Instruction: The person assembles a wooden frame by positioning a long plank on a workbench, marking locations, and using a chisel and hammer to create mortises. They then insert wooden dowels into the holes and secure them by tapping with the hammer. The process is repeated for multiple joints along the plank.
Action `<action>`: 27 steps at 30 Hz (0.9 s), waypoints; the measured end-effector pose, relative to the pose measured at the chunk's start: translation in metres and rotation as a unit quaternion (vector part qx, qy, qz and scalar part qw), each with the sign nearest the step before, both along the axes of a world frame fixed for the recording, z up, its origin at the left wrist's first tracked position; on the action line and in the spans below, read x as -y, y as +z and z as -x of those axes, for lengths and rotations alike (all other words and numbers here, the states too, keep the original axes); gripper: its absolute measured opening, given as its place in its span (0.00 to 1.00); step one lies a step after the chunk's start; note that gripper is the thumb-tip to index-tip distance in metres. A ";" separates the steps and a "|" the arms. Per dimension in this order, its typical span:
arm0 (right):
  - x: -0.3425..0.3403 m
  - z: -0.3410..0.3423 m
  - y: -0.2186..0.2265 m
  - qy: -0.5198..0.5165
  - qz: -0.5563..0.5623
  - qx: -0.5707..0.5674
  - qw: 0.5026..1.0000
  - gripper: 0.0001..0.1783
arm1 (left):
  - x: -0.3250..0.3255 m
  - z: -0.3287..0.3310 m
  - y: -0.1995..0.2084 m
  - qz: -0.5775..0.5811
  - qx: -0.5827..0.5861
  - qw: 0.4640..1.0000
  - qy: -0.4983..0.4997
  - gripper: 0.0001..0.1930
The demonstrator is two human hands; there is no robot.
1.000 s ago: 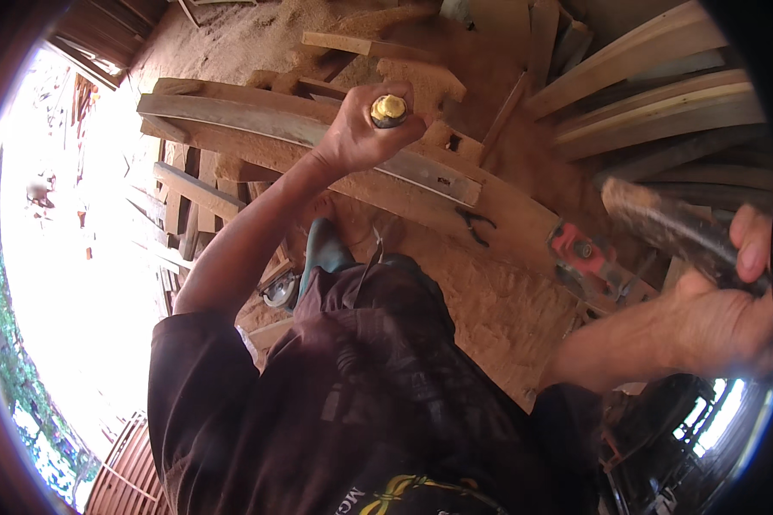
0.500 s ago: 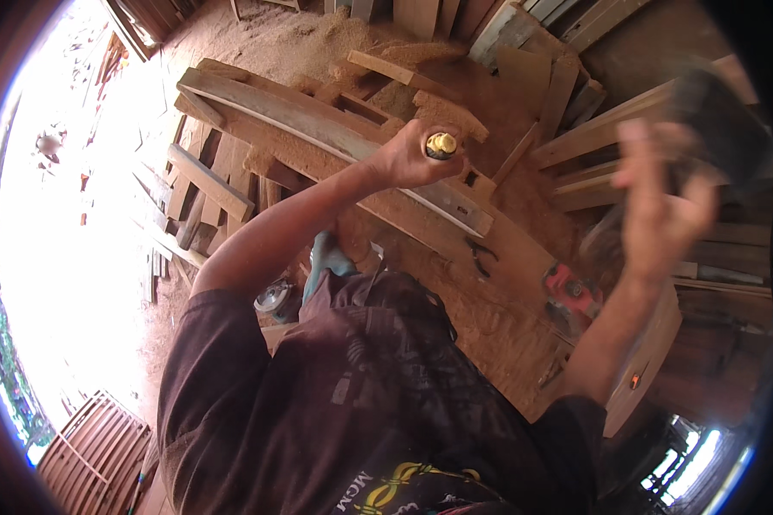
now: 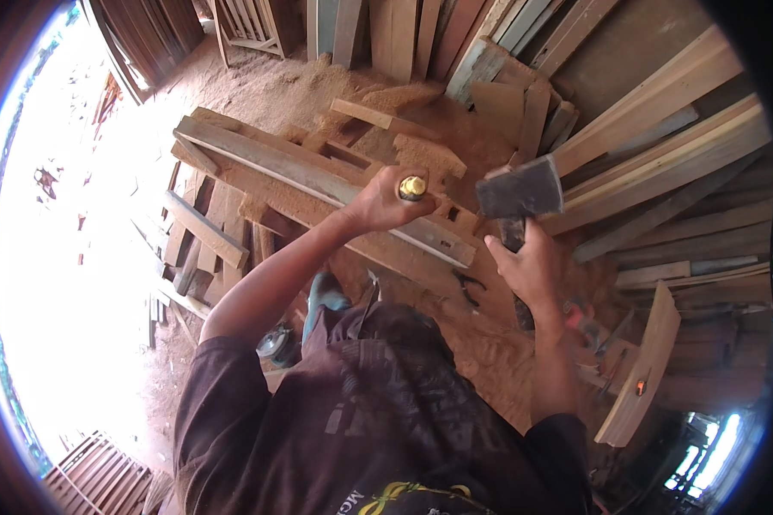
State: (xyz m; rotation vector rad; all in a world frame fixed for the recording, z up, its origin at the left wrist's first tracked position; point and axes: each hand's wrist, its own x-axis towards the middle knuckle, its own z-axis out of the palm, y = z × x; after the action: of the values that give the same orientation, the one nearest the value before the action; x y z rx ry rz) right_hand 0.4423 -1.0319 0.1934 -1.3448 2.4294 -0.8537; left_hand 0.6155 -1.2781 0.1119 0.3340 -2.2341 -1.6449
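My left hand (image 3: 376, 204) is closed round an upright chisel (image 3: 412, 188); only the yellow end of its handle shows, and the blade is hidden below my fist. It stands over a long timber beam (image 3: 266, 167) with rectangular mortises cut in it. To the right, my right hand (image 3: 531, 264) grips the handle of a mallet (image 3: 524, 190) with a dark block head. That head is raised beside the chisel, apart from it.
Pliers (image 3: 470, 290) lie near the beam's right end. A red power tool (image 3: 580, 322) is past my right forearm. Boards (image 3: 661, 137) are stacked on the right, and offcuts (image 3: 206, 227) lie on the left. Sawdust (image 3: 301, 90) covers the ground. Another tool (image 3: 275, 343) sits by my foot.
My right hand has swung the mallet leftward, from the far right to near the chisel. My left hand still grips the chisel; the view has shifted slightly.
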 end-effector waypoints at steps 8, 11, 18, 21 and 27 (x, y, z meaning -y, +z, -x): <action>-0.128 0.010 -0.133 -0.230 -0.125 0.285 0.922 0.26 | -0.012 0.004 0.015 -0.039 -0.009 0.998 0.050 0.16; -0.153 0.010 -0.179 -0.266 -0.133 0.272 0.915 0.31 | -0.020 0.010 0.016 0.006 -0.018 0.999 0.051 0.17; -0.157 -0.012 -0.194 -0.197 -0.225 -0.081 0.951 0.40 | -0.044 0.006 0.011 0.071 -0.044 0.995 0.060 0.15; -0.149 -0.028 -0.174 -0.215 -0.235 -0.102 0.942 0.37 | -0.006 -0.017 0.001 -0.102 -0.093 0.977 0.163 0.16; -0.104 -0.060 -0.168 -0.081 -0.047 -0.142 0.985 0.30 | 0.043 -0.037 -0.011 -0.382 -0.157 0.893 0.179 0.15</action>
State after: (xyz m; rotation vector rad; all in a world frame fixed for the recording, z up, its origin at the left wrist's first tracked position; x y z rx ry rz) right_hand 0.5022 -0.9276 0.0250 -1.3264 2.7897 -0.6074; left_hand 0.6522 -1.3212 0.1013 0.5768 -1.1298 -2.1021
